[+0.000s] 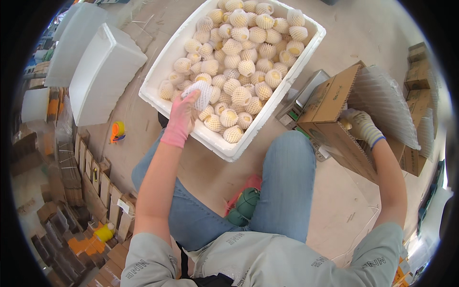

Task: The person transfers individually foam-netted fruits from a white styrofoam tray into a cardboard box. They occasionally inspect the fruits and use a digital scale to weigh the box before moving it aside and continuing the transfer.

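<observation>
A white foam box (152,84) stands before me, heaped with pale yellow fruit in white foam net sleeves (233,46). At its near left corner my left hand (183,113), in a pink glove, is closed around a white foam net sleeve (202,94); whether fruit fills it is hidden. To the right, a cardboard carton (326,100) has its opening toward me, with a clear air-column cushion (383,97) rising from it. My right hand (360,125), in a striped knit glove, reaches inside. Something pale yellow shows by its fingers, which the carton partly hides.
The carton rests on or against a metal-topped scale (310,89). More cartons (417,93) line the right. White foam slabs or lids (104,79) stand at left, near an orange tape dispenser (117,131). Wooden pallets (93,179) and flattened cardboard (66,168) lie lower left.
</observation>
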